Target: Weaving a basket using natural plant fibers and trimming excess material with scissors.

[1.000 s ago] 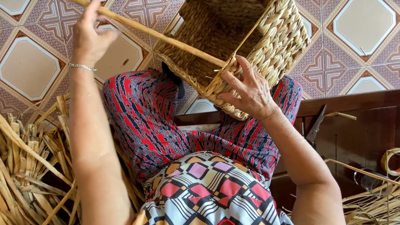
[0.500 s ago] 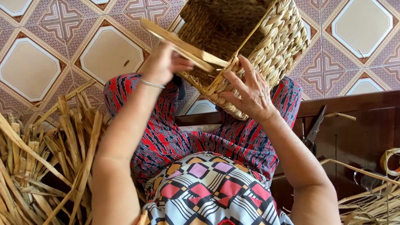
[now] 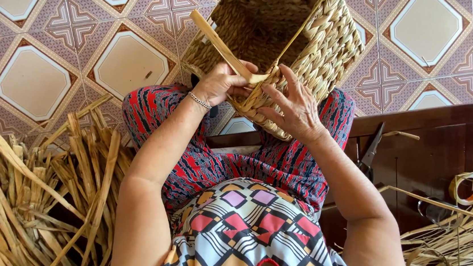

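Left hand (image 3: 218, 86) moved in to basket rim, gripping flat straw strip (image 3: 216, 41), right hand (image 3: 293, 106) fingers spread, steadying woven basket (image 3: 324, 43) on lap

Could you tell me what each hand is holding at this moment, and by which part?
The left hand grips a flat dried strand near its lower end, at the woven basket rim. The right hand presses its fingers on the basket's near rim corner.

1 woven basket (image 3: 312, 48), 1 scissors (image 3: 370, 153), 1 tape roll (image 3: 467, 189), 2 straw piles (image 3: 25, 200).
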